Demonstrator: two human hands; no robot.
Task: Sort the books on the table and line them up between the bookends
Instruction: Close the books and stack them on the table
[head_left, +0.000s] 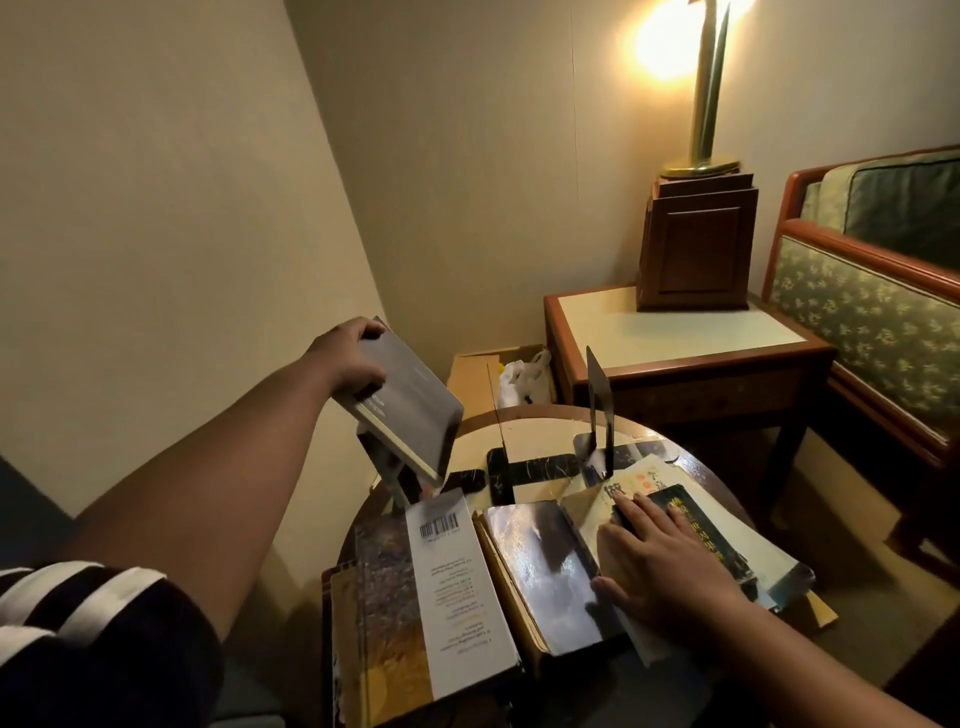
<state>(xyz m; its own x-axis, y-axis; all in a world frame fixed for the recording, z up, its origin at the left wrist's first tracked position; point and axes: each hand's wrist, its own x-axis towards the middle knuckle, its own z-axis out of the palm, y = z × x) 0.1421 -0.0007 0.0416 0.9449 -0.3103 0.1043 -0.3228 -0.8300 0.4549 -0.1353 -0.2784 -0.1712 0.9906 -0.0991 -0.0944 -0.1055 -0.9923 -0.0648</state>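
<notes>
- Your left hand (353, 358) has its fingers and thumb curled round one end of a dark grey paperback book (410, 410), gripping it firmly.
- That book hangs tilted in the air above the far left edge of the round wood-rimmed table (540, 410), to the left of both bookends.
- Your right hand (660, 561) lies flat, fingers straight and spread, grasping nothing. Its fingertips rest on a dark green book with yellow characters (696, 530), and its thumb touches a glossy dark-covered book (540, 566).
- Just left of the glossy one lies a book with a white barcoded back cover (447, 587).
- A thin black metal bookend (498, 467) stands edge-on at the table's far side, and a second dark metal bookend (597, 400) stands upright to its right.
- Behind them a white-topped wooden side table (675, 332) carries a lit brass lamp (706, 104).
</notes>
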